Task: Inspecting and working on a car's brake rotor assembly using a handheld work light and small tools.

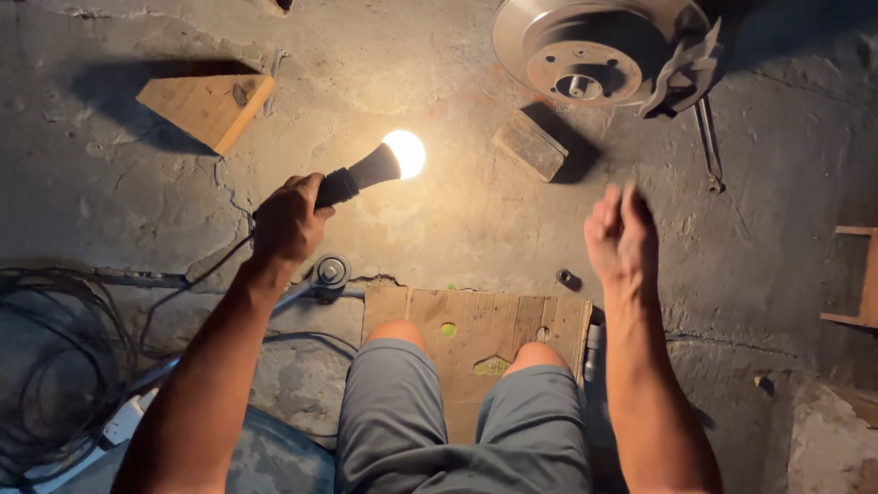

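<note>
Here, the largest thing is the cracked concrete floor [439, 220], spreading under and beyond both hands. Ahead of the right hand [622, 240], up and slightly to its right, stands a metal brake disc [585, 50] with its caliper. Close below the two hands, between them, lies a sheet of cardboard [476, 329] under the person's knees. Far ahead of the left hand [288, 220] sits a wooden block [210, 105]; a smaller wooden block [529, 144] lies ahead of the right hand and to its left. The left hand is closed around the black socket of a lit work lamp [370, 169] (its bulb glows just beyond the knuckles). The right hand is raised, holding nothing, fingers loosely together. The hands are well apart.
</note>
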